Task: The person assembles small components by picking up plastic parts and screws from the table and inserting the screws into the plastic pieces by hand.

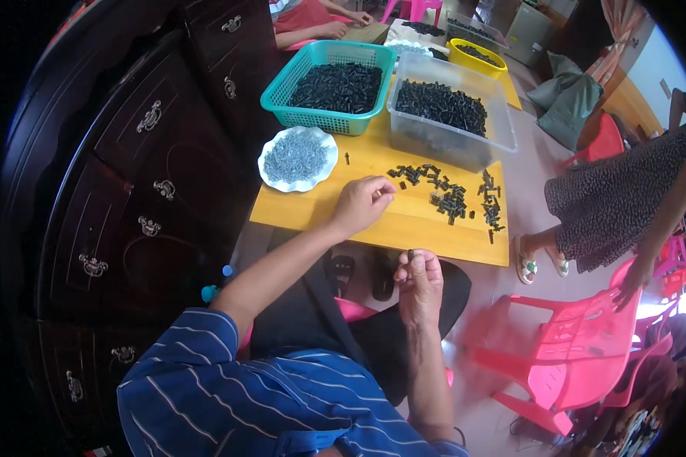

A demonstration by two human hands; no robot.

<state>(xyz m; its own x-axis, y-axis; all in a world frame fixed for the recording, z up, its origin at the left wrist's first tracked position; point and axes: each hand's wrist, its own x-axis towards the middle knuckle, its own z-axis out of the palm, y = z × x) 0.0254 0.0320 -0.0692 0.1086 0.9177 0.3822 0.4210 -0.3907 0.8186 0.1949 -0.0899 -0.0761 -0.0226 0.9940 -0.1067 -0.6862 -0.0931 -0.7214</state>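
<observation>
My left hand [364, 204] hovers over the near part of the yellow wooden table [297, 209], its fingers curled and pinched together; whatever lies between them is too small to make out. Just off the table's front edge, my right hand [421, 289] grips a small black cylindrical piece [411, 255] between thumb and fingers. Loose black pieces [451, 201] lie scattered on the table beyond my hands, with another group [490, 199] along the right edge. A white scalloped plate [310, 185] of small silvery pieces [295, 154] stands left of them. One single black piece [347, 158] lies beside the plate.
Behind stand a teal basket [280, 103] and a clear plastic bin [434, 149], both full of black pieces, and a yellow tub [503, 70]. Dark drawers [107, 221] line the left. At right are a pink chair [579, 335] and a standing person [625, 190]; another person sits across.
</observation>
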